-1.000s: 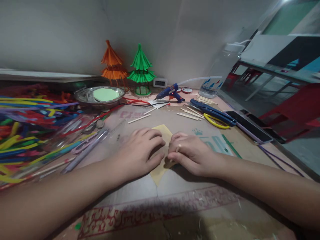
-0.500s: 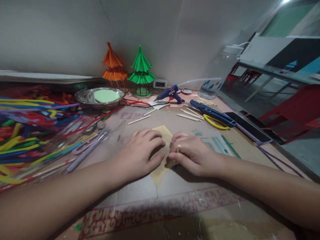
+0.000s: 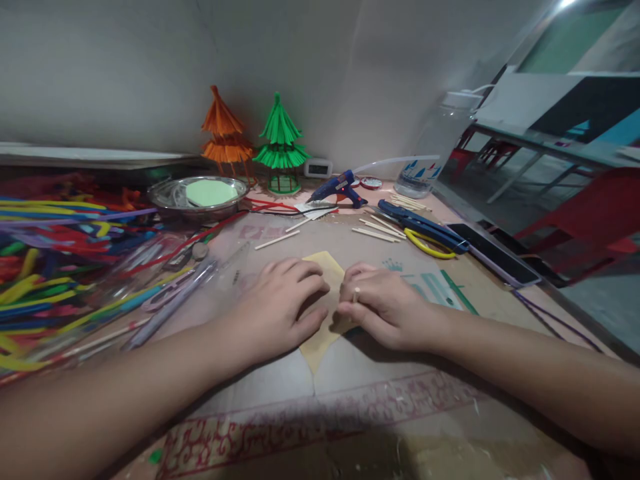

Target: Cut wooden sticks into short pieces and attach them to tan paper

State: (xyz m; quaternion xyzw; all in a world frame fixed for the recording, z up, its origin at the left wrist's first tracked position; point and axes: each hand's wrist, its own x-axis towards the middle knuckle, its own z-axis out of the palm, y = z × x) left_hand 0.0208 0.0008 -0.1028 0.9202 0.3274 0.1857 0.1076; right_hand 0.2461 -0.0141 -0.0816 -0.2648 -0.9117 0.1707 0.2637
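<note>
A square of yellow paper lies on the table with one corner toward me. My left hand rests palm down over its left side, fingers loosely spread and slightly curled, with nothing visible in them. Over the paper's right edge, my right hand is closed in a pinch. The pale round end of a thin wooden stick pokes out between its thumb and index finger. The rest of that stick is hidden by the hand.
Behind my hands are loose wooden sticks, scissors, a blue glue gun and a metal bowl. Orange and green pipe-cleaner towers stand by the wall. Colourful pipe cleaners crowd the left; a phone lies right.
The view has shifted very slightly. Both hands keep the same pose on the paper, and the stick stays in my right hand.
</note>
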